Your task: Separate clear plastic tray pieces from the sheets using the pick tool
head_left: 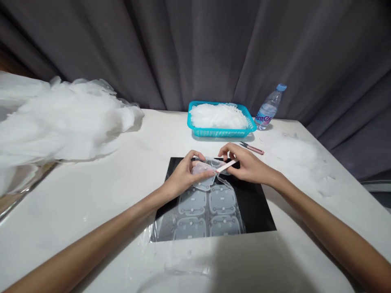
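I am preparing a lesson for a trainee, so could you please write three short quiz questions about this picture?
1. True or false: the clear plastic bottle with a blue cap stands beside the turquoise plastic basket.
2. Which of the person's hands holds the flat, pale stick?
3. Fill in: the translucent, rounded-square plastic pieces lie over a flat, rectangular sheet coloured ____.

Key:
1. True.
2. The right hand.
3. Black.

Single head view, looking forward and down across white table (pixel 100 183) to curtain (pixel 198 53); hands (pixel 181 176) (pixel 248 165) near.
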Demonstrator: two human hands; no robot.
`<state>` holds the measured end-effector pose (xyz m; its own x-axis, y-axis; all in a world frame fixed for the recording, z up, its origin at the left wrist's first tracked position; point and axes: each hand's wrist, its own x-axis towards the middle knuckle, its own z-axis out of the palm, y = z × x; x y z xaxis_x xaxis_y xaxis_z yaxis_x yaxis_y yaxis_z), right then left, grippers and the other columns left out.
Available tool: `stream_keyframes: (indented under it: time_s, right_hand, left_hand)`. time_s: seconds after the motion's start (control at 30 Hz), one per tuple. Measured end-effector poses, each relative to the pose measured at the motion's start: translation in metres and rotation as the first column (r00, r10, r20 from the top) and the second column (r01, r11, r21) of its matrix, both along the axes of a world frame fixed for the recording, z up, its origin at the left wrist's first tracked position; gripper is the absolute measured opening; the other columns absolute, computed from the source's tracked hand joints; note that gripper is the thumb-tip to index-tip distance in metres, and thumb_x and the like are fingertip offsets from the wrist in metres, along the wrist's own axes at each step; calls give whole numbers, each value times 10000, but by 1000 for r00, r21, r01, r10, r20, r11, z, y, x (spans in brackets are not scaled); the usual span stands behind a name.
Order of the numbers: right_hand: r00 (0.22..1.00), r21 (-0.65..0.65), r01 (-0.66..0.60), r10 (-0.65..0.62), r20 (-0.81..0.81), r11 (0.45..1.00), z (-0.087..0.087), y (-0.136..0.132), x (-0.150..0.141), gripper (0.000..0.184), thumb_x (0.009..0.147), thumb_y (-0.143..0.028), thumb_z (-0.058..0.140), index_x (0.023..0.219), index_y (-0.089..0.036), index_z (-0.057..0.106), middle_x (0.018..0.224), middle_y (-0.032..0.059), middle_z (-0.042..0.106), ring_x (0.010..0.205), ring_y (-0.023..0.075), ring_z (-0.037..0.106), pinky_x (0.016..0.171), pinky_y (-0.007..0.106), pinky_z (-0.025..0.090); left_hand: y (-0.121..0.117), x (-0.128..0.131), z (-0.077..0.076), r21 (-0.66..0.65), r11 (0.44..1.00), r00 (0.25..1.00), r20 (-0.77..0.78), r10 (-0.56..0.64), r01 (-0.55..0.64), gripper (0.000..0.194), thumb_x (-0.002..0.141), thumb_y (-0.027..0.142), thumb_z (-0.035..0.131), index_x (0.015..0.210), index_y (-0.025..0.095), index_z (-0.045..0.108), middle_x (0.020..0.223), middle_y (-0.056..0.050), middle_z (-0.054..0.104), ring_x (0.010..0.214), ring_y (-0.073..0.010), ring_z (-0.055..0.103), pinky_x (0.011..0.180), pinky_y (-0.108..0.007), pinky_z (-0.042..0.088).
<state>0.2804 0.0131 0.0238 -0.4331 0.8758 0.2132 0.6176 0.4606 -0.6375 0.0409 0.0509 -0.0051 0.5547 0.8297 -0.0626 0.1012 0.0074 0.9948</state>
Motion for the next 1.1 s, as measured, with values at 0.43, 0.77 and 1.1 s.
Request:
stream_keyframes:
  time_s: [0.43, 0.77, 1.1]
  right_hand:
    - [866, -36, 410, -377, 329, 911, 18, -4, 4, 105, 878, -168, 703, 973, -209, 682, 900, 18, 763, 792, 188, 656, 666, 276, 326]
    - [993, -326, 117, -104, 55, 938, 9, -15, -15, 69, 883, -250, 762, 921, -194, 776, 929, 51, 808, 861, 215, 724, 740, 282, 448]
    - [990, -380, -24, -30, -137, 925, -11, 1, -7, 104, 849, -200, 684, 828, -176, 783, 798, 19, 784, 803, 201, 711, 713, 259, 442]
  left_hand:
    - [-8, 0, -14, -13, 1000, 993, 122, 2, 0, 451, 851, 347, 839, 1007, 218, 436, 742, 56, 644, 620, -96, 605, 589, -211, 452]
    - [-9, 2, -16, 46, 999, 994, 108, -1, -4, 445, 839, 391, 839, 1003, 216, 465, 796, 50, 616, 627, -95, 567, 582, -216, 416]
    - [-6, 1, -16, -75, 997, 985, 175, -9, 23, 528, 789, 366, 892, 1007, 222, 433, 669, 60, 657, 568, -110, 614, 551, -206, 426]
